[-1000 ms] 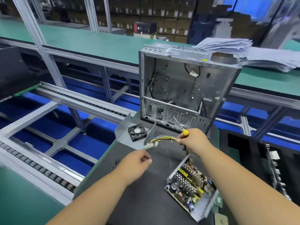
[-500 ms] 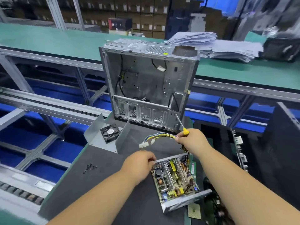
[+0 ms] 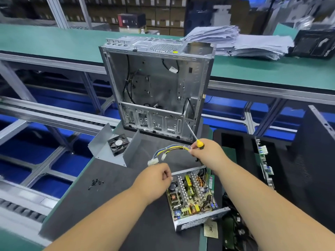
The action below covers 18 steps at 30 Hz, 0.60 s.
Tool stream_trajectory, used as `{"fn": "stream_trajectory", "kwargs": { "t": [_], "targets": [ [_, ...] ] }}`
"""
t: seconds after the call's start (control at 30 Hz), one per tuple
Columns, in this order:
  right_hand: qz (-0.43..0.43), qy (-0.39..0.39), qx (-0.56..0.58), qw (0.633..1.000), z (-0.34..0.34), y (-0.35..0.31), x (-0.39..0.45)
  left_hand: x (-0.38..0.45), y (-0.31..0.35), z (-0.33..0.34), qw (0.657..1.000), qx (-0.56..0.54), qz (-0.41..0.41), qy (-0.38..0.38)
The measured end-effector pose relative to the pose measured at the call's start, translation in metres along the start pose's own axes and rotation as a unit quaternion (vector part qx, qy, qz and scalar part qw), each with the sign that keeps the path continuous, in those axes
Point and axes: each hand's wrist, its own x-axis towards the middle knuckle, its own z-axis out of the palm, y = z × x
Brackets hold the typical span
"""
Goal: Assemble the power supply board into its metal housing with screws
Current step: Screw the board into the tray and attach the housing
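The power supply board (image 3: 190, 192) lies in its open metal housing (image 3: 199, 221) on the dark mat. Its yellow and blue cable bundle (image 3: 170, 148) arches up to the left and ends in white connectors (image 3: 152, 162). My right hand (image 3: 208, 153) grips the bundle together with a yellow-handled screwdriver (image 3: 200, 143) whose shaft points up-left. My left hand (image 3: 155, 180) has its fingertips pinched together at the housing's far left corner; whether anything small sits between them is hidden. Several black screws (image 3: 95, 182) lie loose on the mat to the left.
An open grey computer case (image 3: 155, 84) stands upright behind the work spot. A bent metal cover with a black fan (image 3: 117, 144) lies left of it. Black panels and circuit boards (image 3: 264, 160) crowd the right side. Paper stacks (image 3: 235, 42) lie on the far green bench.
My left hand has moved right, from open mat to the housing's far left corner. My right hand keeps its hold on the cables and screwdriver. The view has shifted, bringing the screws into sight.
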Motion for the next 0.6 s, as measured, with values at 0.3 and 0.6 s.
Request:
{"fn": "stream_trajectory", "kwargs": {
  "t": [0.3, 0.6],
  "targets": [
    [-0.054, -0.048, -0.056, 0.996, 0.003, 0.002, -0.006, -0.03, 0.023, 0.014, 0.995, -0.047, -0.009, -0.084],
    [-0.053, -0.057, -0.036, 0.996, 0.0, 0.005, -0.011, -0.057, 0.036, 0.021, 0.983, -0.07, -0.015, -0.167]
  ]
}}
